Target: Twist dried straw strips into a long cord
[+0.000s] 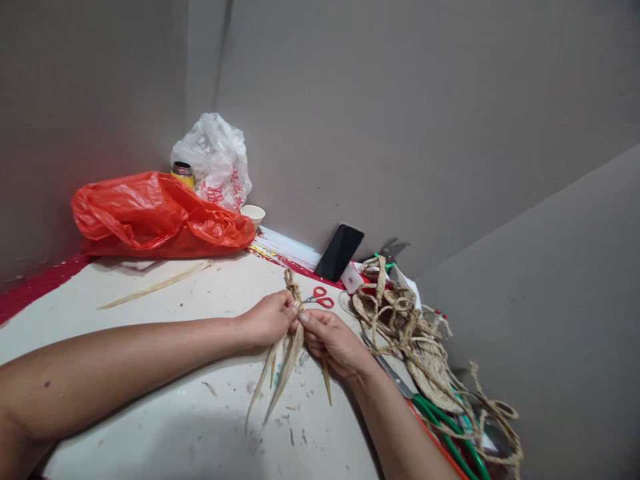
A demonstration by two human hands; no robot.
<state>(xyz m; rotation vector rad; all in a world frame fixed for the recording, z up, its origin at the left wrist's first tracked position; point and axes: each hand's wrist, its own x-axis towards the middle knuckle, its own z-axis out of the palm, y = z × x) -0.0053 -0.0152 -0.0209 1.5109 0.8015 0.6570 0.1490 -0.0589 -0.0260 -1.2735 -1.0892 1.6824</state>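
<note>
Near the middle of the white table, my left hand (273,319) is closed on a short braid of dried straw (291,283), whose finished part sticks up beyond the fingers. My right hand (330,338) pinches the same straw just beside it, thumb on top. Loose flat strands (287,377) hang from between the hands toward the near side, and one more pokes out below my right hand. Small red-handled scissors (320,298) lie just beyond my right hand, their blades partly hidden.
An orange-red plastic bag (155,217), a clear bag (215,153) and a white cup (253,215) stand at the back left. A phone (340,252) leans by the wall. Braided rope (425,353) and large green-handled shears (440,417) lie right. A loose strand (157,287) lies left.
</note>
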